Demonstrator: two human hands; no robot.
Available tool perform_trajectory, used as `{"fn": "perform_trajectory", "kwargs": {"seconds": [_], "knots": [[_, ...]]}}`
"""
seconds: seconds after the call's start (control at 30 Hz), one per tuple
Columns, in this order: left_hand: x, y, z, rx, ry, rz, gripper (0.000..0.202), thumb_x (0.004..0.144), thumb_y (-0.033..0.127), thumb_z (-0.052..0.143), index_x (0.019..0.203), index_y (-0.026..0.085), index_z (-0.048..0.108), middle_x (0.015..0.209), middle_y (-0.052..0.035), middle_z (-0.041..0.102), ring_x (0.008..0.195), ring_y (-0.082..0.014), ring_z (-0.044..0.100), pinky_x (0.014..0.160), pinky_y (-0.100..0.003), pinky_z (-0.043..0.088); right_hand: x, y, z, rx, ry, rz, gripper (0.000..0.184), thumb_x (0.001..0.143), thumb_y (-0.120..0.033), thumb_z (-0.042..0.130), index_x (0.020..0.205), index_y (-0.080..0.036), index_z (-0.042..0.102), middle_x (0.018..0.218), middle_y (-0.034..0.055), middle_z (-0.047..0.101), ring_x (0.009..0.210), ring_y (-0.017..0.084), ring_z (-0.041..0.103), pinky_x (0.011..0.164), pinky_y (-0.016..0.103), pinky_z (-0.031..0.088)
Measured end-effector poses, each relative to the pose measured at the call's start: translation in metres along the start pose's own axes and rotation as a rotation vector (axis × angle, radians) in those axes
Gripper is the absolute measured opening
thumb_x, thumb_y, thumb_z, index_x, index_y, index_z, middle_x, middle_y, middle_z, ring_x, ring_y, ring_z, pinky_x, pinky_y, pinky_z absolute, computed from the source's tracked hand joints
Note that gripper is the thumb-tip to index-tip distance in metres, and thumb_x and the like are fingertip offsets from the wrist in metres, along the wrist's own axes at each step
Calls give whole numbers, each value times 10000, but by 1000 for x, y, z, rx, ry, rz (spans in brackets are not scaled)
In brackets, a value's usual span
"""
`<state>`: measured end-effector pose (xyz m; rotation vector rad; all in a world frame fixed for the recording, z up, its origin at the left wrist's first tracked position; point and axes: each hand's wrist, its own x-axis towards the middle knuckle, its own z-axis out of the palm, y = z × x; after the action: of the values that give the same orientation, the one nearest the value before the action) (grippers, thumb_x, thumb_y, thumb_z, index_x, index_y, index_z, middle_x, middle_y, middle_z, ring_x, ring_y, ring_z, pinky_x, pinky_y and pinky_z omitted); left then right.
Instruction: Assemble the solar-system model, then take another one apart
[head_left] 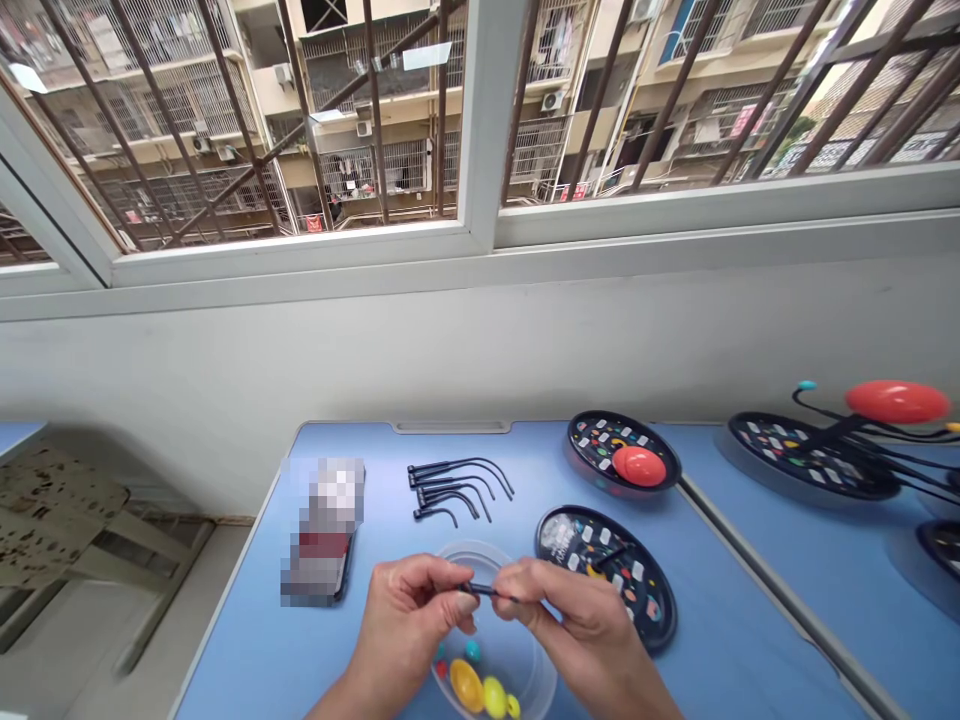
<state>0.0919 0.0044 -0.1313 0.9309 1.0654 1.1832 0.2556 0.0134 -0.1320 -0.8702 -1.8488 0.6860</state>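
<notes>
My left hand [409, 625] and my right hand [574, 625] meet above a clear plastic bowl [536, 690]. Between them is a short thin black rod [482, 590], its left end pinched by the left fingers and its right end by the right ones; the fingertips hide both ends. Inside the bowl lie a yellow-orange half shell [466, 685], a lime-yellow ball [494, 697] and smaller blue and red balls. Beyond the hands, several curved black arms [457, 470] lie side by side on the table. A dark round base with planet pictures [637, 590] sits by my right hand, partly covered by it.
Toward the wall, another dark base [585, 440] carries red half shells [640, 466]. An assembled model with a red dome [898, 401] and projecting arms stands at the far right. A blurred-out flat object [322, 530] lies on the left of the blue table [247, 610]. A patterned stool [67, 510] stands on the floor.
</notes>
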Motion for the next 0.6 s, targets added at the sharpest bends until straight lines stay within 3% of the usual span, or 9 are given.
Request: {"fn": "perform_trajectory", "kwargs": {"seconds": [0.23,0.3,0.37,0.43,0.53,0.6], "knots": [[-1,-2,4,33,3,-7,84,551,148,706,630,128,683,523,3,618,450,-114,576,475,-211,471,1,1,5,12,31,80,254,843,-237,532,593,-199,560,554,-20,598,501,113,562,507,186,454],[1,3,1,73,-12,18,114,585,177,697,687,127,690,538,-6,627,490,-125,596,509,-216,476,2,2,3,55,44,172,74,798,-236,565,747,-212,613,595,-21,626,532,129,585,542,203,478],[5,9,-6,113,1,70,139,637,225,675,735,127,689,547,-15,632,540,-137,609,564,-232,488,5,1,-3,62,36,263,152,773,-249,562,916,-213,599,637,-19,640,571,142,597,585,227,486],[13,12,-15,179,49,137,172,671,254,654,786,129,683,578,-18,635,577,-137,604,603,-240,489,8,-1,-10,-21,-68,323,98,783,-253,525,842,-207,588,606,-24,609,559,138,565,568,229,450],[26,8,-29,360,144,216,201,673,240,636,848,144,664,620,-8,627,591,-139,582,584,-241,477,7,-6,-17,-196,-408,317,197,771,-168,516,576,-187,519,532,-33,547,518,112,497,506,209,345],[33,0,-34,527,206,250,143,682,207,599,804,159,656,660,-17,643,624,-153,590,609,-257,476,3,-9,-17,-260,-611,245,189,726,-96,538,555,-176,526,551,-31,571,541,106,512,509,204,309]]}}
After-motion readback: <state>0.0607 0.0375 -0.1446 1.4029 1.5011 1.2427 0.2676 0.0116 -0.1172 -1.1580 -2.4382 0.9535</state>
